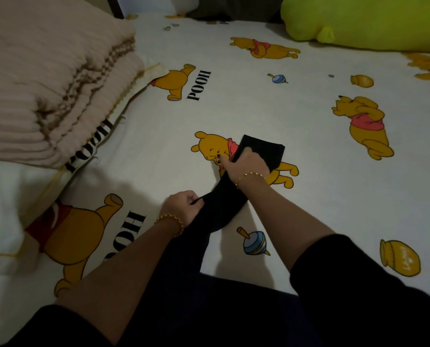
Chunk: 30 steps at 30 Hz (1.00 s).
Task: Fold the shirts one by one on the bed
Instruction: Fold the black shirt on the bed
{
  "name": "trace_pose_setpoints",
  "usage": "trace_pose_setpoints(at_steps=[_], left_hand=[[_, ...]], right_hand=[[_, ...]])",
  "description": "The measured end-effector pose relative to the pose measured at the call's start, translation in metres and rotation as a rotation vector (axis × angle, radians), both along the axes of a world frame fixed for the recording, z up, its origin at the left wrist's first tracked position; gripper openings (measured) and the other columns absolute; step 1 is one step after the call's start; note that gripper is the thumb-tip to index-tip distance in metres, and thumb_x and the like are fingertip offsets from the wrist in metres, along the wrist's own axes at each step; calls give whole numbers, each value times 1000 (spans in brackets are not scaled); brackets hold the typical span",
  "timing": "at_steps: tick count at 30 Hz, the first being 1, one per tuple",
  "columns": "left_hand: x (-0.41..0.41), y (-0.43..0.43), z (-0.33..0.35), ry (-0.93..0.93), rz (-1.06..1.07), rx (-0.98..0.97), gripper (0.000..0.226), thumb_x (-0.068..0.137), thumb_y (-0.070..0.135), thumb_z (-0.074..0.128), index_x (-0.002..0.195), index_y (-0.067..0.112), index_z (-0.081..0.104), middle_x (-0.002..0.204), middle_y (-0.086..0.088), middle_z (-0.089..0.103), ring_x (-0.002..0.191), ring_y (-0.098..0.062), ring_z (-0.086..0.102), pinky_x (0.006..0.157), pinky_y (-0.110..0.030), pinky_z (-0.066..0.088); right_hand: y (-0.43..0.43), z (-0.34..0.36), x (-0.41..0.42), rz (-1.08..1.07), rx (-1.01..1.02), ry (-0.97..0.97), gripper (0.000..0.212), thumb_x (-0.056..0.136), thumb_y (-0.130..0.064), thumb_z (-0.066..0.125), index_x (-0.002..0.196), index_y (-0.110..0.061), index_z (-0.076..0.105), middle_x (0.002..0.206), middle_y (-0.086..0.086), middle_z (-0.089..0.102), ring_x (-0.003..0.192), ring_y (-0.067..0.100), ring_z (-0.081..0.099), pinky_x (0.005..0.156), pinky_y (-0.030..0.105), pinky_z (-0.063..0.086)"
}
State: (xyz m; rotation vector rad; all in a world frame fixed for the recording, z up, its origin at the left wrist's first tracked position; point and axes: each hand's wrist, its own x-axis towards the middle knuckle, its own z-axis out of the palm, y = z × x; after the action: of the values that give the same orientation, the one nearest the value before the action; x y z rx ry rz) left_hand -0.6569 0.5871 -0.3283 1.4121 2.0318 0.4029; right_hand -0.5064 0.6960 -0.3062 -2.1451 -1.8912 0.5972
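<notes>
Firmly, left grip [182, 209] and right grip [249, 163] both hold the black shirt [224, 211].

Both hands grip a narrow black shirt [224, 209] on the bed [296, 116]: left hand [184, 209] near end, right hand [249, 164] farther along.

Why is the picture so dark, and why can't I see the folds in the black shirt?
Head view: the room light is dim, so the black shirt shows as one dark shape with no creases. Head view: the left hand and right hand throw soft grey shadows on the bed. Head view: the blanket looks slightly blurry.
</notes>
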Motion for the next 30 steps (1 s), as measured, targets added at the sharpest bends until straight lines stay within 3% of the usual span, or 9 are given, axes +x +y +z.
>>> trace_pose_setpoints(at_steps=[4, 8, 12, 15, 20, 23, 26, 27, 30], left_hand=[[0, -4, -1, 1, -11, 19, 24, 90, 34, 57, 75, 15, 60, 68, -6, 62, 74, -23, 58, 63, -28, 40], [-3, -3, -1, 16, -11, 26, 21, 90, 30, 56, 77, 14, 60, 74, -8, 65, 76, -23, 58, 63, -27, 39], [1, -2, -3, 83, 3, 10, 21, 91, 30, 52, 77, 15, 57, 76, -7, 62, 80, -26, 58, 64, -28, 38], [8, 2, 1, 153, -7, 0, 23, 92, 36, 50, 79, 18, 57, 78, -4, 61, 81, -25, 57, 65, -28, 41], [29, 16, 7, 179, -21, 54, 33, 88, 52, 51, 89, 20, 60, 84, 0, 62, 82, -21, 59, 70, -29, 48], [44, 31, 8, 114, -68, 51, 38, 84, 57, 55, 96, 22, 62, 87, 4, 59, 84, -19, 59, 77, -32, 51], [52, 46, 7, 96, -86, 20, 44, 82, 64, 53, 77, 20, 60, 75, 3, 61, 75, -19, 59, 73, -31, 50], [53, 50, 6, 97, -80, -5, 48, 83, 63, 53, 67, 18, 57, 66, 2, 59, 70, -20, 58, 68, -29, 48], [50, 56, 5, 74, -57, -25, 43, 90, 48, 54, 58, 19, 55, 59, 0, 56, 69, -23, 59, 66, -28, 44]], right_hand=[[-4, -14, -1, -25, -126, 6, 45, 88, -44, 55, 115, -7, 56, 113, 11, 59, 104, 29, 58, 80, 35, 49], [-4, -3, 24, -385, 14, 577, 26, 93, -20, 47, 104, 0, 59, 98, 14, 61, 87, 27, 54, 68, 26, 32], [-15, -10, 77, -740, -1, 720, 36, 93, -27, 46, 107, 3, 61, 108, 19, 62, 103, 36, 57, 85, 37, 44], [-26, -13, 103, -748, -121, 671, 46, 89, -37, 49, 106, 4, 62, 110, 20, 63, 101, 40, 60, 88, 41, 50], [-14, -1, 117, -721, -215, 889, 50, 73, -52, 56, 95, -7, 56, 103, 14, 63, 91, 34, 62, 83, 50, 55], [3, 5, 121, -721, -263, 1122, 72, 60, -55, 76, 109, -7, 57, 103, 10, 65, 92, 30, 64, 83, 47, 55], [30, -14, 126, -688, -465, 1164, 108, 28, -66, 87, 121, -18, 58, 111, 9, 67, 98, 33, 66, 85, 52, 51], [36, -16, 126, -645, -505, 1137, 105, 31, -63, 88, 121, -19, 59, 112, 10, 66, 100, 34, 65, 86, 52, 50], [37, 11, 120, -571, -425, 1000, 52, 72, -24, 74, 117, -5, 58, 114, 17, 63, 99, 35, 63, 78, 46, 54]])
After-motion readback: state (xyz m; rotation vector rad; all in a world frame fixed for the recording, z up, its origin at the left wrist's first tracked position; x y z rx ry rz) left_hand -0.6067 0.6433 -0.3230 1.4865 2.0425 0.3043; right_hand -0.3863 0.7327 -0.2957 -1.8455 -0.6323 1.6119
